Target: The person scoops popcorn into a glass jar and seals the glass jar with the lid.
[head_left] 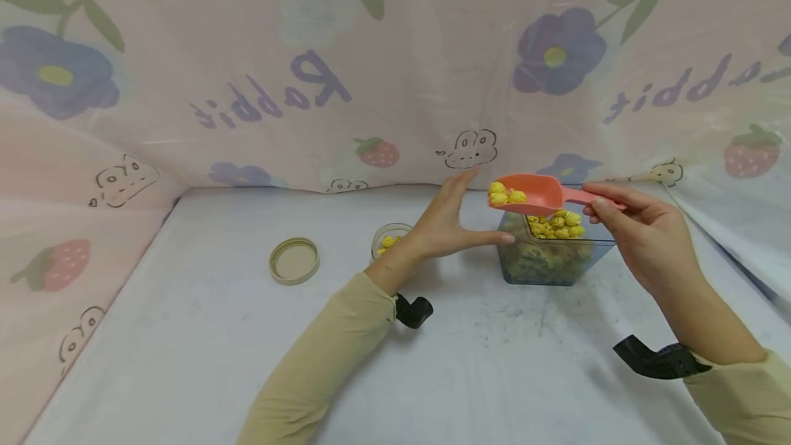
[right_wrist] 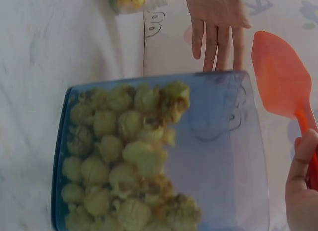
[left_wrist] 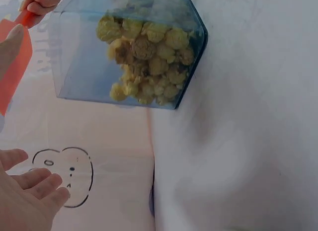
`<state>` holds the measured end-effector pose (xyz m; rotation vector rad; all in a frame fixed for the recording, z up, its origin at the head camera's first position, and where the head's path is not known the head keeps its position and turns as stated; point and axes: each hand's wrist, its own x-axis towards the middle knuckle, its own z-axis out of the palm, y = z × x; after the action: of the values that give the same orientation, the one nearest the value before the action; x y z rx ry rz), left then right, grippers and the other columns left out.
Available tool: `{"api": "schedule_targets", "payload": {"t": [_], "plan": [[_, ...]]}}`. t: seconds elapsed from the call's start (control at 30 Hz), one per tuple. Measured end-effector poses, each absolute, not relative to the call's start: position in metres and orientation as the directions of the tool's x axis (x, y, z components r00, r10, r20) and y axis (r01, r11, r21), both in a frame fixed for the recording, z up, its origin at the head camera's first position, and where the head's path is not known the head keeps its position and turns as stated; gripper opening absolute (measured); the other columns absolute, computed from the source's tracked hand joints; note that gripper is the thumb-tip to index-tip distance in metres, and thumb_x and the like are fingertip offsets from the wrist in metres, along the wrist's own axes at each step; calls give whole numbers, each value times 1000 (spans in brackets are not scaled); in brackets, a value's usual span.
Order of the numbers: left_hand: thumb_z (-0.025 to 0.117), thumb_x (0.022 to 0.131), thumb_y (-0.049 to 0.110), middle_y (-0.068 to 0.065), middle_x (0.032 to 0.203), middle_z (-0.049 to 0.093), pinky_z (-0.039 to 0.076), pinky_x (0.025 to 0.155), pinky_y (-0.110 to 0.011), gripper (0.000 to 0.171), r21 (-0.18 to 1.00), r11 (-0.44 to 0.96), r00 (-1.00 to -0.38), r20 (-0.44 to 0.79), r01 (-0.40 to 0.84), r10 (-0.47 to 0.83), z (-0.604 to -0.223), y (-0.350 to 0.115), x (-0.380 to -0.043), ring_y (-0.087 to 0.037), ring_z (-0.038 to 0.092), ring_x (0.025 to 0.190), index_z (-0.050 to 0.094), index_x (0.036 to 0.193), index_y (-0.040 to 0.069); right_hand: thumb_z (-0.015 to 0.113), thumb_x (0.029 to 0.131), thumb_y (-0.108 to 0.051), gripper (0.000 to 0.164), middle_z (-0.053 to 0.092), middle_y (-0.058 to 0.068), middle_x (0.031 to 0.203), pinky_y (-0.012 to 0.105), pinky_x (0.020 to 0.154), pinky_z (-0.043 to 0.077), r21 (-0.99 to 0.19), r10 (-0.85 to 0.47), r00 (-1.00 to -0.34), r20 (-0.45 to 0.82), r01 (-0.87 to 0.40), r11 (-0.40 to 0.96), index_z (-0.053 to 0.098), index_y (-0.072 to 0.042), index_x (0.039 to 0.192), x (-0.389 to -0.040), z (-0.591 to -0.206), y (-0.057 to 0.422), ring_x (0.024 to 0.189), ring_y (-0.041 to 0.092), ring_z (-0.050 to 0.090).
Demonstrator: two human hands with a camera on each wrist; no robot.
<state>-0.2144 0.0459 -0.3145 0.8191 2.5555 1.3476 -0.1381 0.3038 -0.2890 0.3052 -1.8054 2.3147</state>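
Note:
A coral-pink scoop (head_left: 544, 192) carries a few yellow popcorn pieces (head_left: 498, 194) near its tip. My right hand (head_left: 655, 239) pinches its handle between thumb and fingers, holding it above a clear bluish bin (head_left: 596, 256). Popcorn (head_left: 556, 226) partly fills that bin, heaped against one side in both wrist views. With fingers spread and thumb stretched out, my left hand (head_left: 441, 225) is at the bin's left; the thumb tip is by its wall, and whether they touch I cannot tell. Nothing is in the left hand. Behind the left wrist stands a jar (head_left: 378, 242) with some popcorn, partly hidden.
A round cream-coloured lid (head_left: 294, 261) lies on the white tabletop (head_left: 204, 335) to the left of the jar. Printed cloth (head_left: 408, 74) hangs as a wall along the back and sides. Dark crumbs or marks dot the table in front of the bin.

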Motion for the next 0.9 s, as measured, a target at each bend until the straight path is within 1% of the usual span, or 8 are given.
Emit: {"api": "schedule_targets", "payload": {"t": [0.13,0.3,0.47,0.57,0.77,0.9], "plan": [[82,69,51,3,159,15,29,114,-47,112,792,454,-845,138,407,517,-315,37,-214,-18,21,146,13,154,28,53,93,8,30,60,5,112,16,80,53,-938,20,-963,269,-267,-220,65,3,119,-138,-289,296,85,11,62],[81,70,51,2,159,16,30,114,-47,110,781,472,-849,136,409,511,-318,22,-214,-18,22,145,16,154,24,52,93,8,30,61,5,115,17,80,53,-937,-4,-962,273,-264,-230,65,3,119,-138,-289,286,86,11,62],[81,69,52,3,159,16,28,114,-48,110,780,498,-864,105,379,493,-320,7,-214,-18,21,145,15,154,27,55,93,5,30,58,5,116,16,80,53,-950,-15,-971,237,-228,-211,65,2,120,-137,-289,277,87,9,64],[82,69,52,4,159,16,27,114,-49,110,774,508,-867,104,379,488,-321,0,-213,-18,19,145,15,154,29,57,92,3,29,60,3,115,15,80,53,-961,-12,-975,222,-217,-173,66,0,119,-136,-290,272,87,8,64],[83,68,52,5,158,18,25,115,-48,110,759,531,-874,101,377,475,-325,-15,-210,-17,18,145,18,153,27,61,92,-1,28,62,0,114,14,79,53,-976,1,-980,198,-197,-91,67,-3,119,-135,-292,262,88,7,62],[83,68,50,3,159,18,23,116,-48,109,750,539,-873,104,383,476,-328,-25,-209,-18,16,146,20,153,24,63,91,-4,28,65,-2,110,13,77,53,-981,4,-981,192,-192,-28,68,-4,119,-134,-292,256,86,6,64]]}}
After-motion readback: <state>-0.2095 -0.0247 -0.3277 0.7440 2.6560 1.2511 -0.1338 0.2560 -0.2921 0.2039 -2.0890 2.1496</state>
